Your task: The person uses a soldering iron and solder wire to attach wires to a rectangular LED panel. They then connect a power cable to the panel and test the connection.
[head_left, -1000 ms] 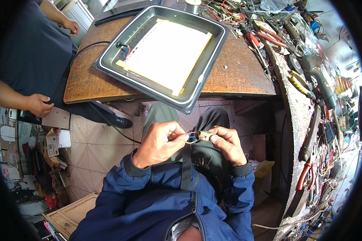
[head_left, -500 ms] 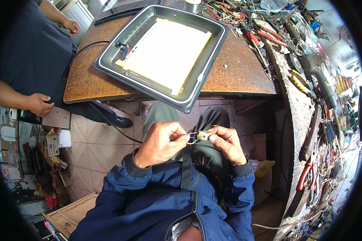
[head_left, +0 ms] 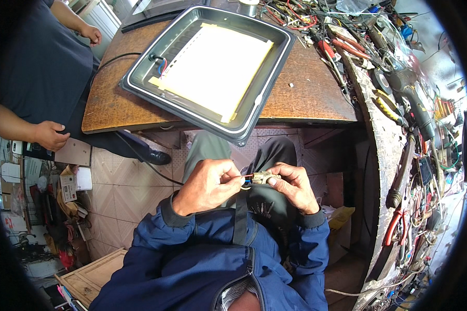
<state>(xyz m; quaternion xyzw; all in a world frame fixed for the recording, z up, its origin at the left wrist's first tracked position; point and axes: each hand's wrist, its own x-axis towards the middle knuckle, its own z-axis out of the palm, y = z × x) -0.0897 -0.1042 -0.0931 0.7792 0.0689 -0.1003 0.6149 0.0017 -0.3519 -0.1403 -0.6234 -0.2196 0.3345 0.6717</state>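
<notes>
nothing moved: both hands, left hand (head_left: 208, 185) and right hand (head_left: 296, 187), still pinch small connector (head_left: 263, 178) between fingertips

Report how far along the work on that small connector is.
Done: nothing clearly finished. In hand: the right hand holds the small beige connector while the left hand pinches a thin red wire at its end. Left: whether the wire is seated cannot be told.

A dark rectangular metal tray (head_left: 140, 85) with a pale yellow sheet (head_left: 213, 70) sits on the worn wooden table (head_left: 306, 93); tangled tools and wires (head_left: 379, 62) crowd the right, a dark-shirted bystander (head_left: 41, 67) stands left.
</notes>
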